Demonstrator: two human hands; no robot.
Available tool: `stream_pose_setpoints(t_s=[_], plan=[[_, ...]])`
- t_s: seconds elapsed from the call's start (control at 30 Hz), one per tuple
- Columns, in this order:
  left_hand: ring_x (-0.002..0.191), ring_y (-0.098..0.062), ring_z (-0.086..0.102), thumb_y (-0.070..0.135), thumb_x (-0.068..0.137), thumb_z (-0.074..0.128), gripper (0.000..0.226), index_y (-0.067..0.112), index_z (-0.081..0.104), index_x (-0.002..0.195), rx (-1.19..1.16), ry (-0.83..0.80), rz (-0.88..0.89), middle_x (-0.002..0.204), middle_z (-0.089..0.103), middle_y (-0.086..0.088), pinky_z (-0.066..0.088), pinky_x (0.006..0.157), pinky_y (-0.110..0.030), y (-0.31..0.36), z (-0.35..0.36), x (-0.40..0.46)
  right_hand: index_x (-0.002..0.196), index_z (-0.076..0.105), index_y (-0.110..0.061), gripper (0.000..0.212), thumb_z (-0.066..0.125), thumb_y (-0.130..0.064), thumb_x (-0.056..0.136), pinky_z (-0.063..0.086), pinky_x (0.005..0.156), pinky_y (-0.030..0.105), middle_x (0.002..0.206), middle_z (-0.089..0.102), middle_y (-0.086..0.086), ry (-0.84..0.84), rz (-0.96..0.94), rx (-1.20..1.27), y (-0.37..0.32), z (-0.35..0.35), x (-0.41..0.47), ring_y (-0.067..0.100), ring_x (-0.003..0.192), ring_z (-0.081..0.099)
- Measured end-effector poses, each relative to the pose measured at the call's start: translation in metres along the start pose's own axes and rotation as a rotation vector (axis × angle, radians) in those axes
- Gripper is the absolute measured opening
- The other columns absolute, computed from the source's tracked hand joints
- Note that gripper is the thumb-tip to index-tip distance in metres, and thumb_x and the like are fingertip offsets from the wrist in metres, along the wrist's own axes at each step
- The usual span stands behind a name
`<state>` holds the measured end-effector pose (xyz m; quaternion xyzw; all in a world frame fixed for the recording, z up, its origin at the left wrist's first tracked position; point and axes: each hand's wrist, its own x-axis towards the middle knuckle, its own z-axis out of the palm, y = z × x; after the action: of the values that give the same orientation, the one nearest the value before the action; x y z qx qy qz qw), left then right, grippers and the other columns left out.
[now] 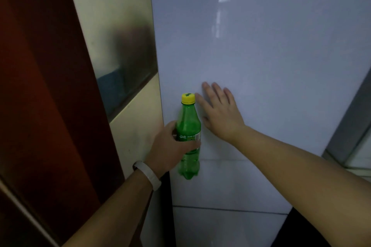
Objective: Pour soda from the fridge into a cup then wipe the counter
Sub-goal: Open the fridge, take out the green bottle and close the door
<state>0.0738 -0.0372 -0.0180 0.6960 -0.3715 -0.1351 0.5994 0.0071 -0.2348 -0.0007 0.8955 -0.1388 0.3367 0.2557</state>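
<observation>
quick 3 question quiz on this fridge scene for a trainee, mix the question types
1. True or false: the cap is off the green soda bottle.
2. Which hand holds the bottle? A) left B) right C) neither
3. Fill in: the right hand lies flat, fingers straight, against the white fridge ____.

Key:
1. False; the yellow cap is on.
2. A; the left hand has its grip round the labelled middle, bottle upright.
3. door

We stand in a home kitchen: a glossy white fridge door (pixel 251 56) (shut) beside a wooden door (pixel 40 86).
</observation>
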Motion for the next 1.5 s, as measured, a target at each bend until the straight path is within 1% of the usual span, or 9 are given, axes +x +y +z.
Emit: stream_pose_setpoints(t_s=[0.23, 0.4, 0.57, 0.67, 0.83, 0.97, 1.07, 1.23, 1.5], plan=[[0.078, -0.001, 0.067, 0.019, 0.066, 0.088, 0.045, 0.027, 0.064, 0.103, 0.026, -0.021, -0.005, 0.092, 0.071, 0.009, 0.058, 0.076, -0.032, -0.003, 0.007, 0.017, 0.147, 0.039, -0.018, 0.080, 0.075, -0.024, 0.076, 0.022, 0.112, 0.056, 0.157, 0.028, 0.016, -0.003, 0.030, -0.038, 0.001, 0.018, 0.013, 0.038, 0.141, 0.022], [0.084, -0.008, 0.069, 0.019, 0.068, 0.088, 0.044, 0.027, 0.065, 0.104, -0.022, -0.040, -0.028, 0.095, 0.072, 0.007, 0.059, 0.081, -0.041, -0.006, 0.013, 0.019, 0.145, 0.041, -0.021, 0.079, 0.076, -0.031, 0.075, 0.023, 0.111, 0.053, 0.156, 0.031, 0.013, -0.005, 0.003, -0.039, 0.006, 0.018, 0.013, 0.036, 0.140, 0.026], [0.087, -0.015, 0.070, 0.017, 0.067, 0.088, 0.045, 0.023, 0.066, 0.106, -0.056, -0.057, -0.037, 0.097, 0.073, 0.003, 0.059, 0.082, -0.047, -0.002, 0.012, 0.014, 0.146, 0.041, -0.020, 0.075, 0.068, -0.016, 0.077, 0.025, 0.113, 0.049, 0.158, 0.028, 0.011, -0.064, -0.032, 0.012, 0.014, 0.006, 0.010, 0.035, 0.142, 0.028], [0.089, -0.016, 0.070, 0.016, 0.067, 0.088, 0.047, 0.021, 0.066, 0.108, -0.072, -0.073, -0.031, 0.098, 0.073, 0.002, 0.059, 0.082, -0.047, 0.001, 0.015, 0.009, 0.145, 0.041, -0.017, 0.078, 0.069, -0.018, 0.072, 0.026, 0.112, 0.050, 0.158, 0.026, 0.010, -0.151, -0.016, 0.052, 0.020, -0.004, 0.001, 0.033, 0.143, 0.027], [0.087, -0.013, 0.069, 0.016, 0.068, 0.087, 0.043, 0.026, 0.065, 0.104, -0.075, -0.142, -0.037, 0.098, 0.072, 0.005, 0.059, 0.080, -0.040, 0.000, 0.034, 0.004, 0.142, 0.045, -0.014, 0.078, 0.073, -0.024, 0.070, 0.034, 0.108, 0.053, 0.155, 0.031, 0.017, -0.233, 0.113, 0.159, 0.046, -0.023, -0.040, 0.040, 0.139, 0.032], [0.086, -0.012, 0.069, 0.016, 0.067, 0.088, 0.044, 0.026, 0.066, 0.104, -0.070, -0.249, -0.015, 0.097, 0.072, 0.005, 0.058, 0.075, -0.035, 0.007, 0.063, 0.002, 0.150, 0.031, -0.019, 0.076, 0.065, -0.033, 0.083, 0.021, 0.114, 0.045, 0.161, 0.014, 0.011, -0.295, 0.242, 0.247, 0.075, -0.046, -0.080, 0.031, 0.146, 0.014], [0.086, -0.011, 0.069, 0.015, 0.067, 0.088, 0.044, 0.024, 0.066, 0.104, -0.088, -0.293, 0.007, 0.096, 0.072, 0.006, 0.056, 0.073, -0.031, 0.017, 0.090, -0.002, 0.151, 0.027, -0.022, 0.076, 0.063, -0.037, 0.085, 0.017, 0.116, 0.041, 0.162, 0.008, 0.007, -0.328, 0.336, 0.309, 0.096, -0.062, -0.114, 0.026, 0.145, 0.010], [0.084, -0.012, 0.070, 0.007, 0.068, 0.086, 0.042, 0.024, 0.066, 0.100, -0.169, -0.305, 0.035, 0.094, 0.073, 0.003, 0.056, 0.070, -0.027, 0.037, 0.151, -0.012, 0.150, 0.029, -0.022, 0.074, 0.062, -0.040, 0.086, 0.020, 0.114, 0.040, 0.161, 0.013, 0.005, -0.352, 0.428, 0.267, 0.147, -0.086, -0.174, 0.025, 0.144, 0.014], [0.085, -0.012, 0.070, 0.005, 0.068, 0.085, 0.044, 0.023, 0.066, 0.102, -0.224, -0.439, 0.077, 0.096, 0.073, 0.002, 0.056, 0.073, -0.032, 0.069, 0.269, -0.033, 0.148, 0.033, -0.022, 0.071, 0.062, -0.044, 0.087, 0.022, 0.116, 0.039, 0.159, 0.019, 0.004, -0.364, 0.669, 0.253, 0.231, -0.138, -0.276, 0.025, 0.143, 0.018]])
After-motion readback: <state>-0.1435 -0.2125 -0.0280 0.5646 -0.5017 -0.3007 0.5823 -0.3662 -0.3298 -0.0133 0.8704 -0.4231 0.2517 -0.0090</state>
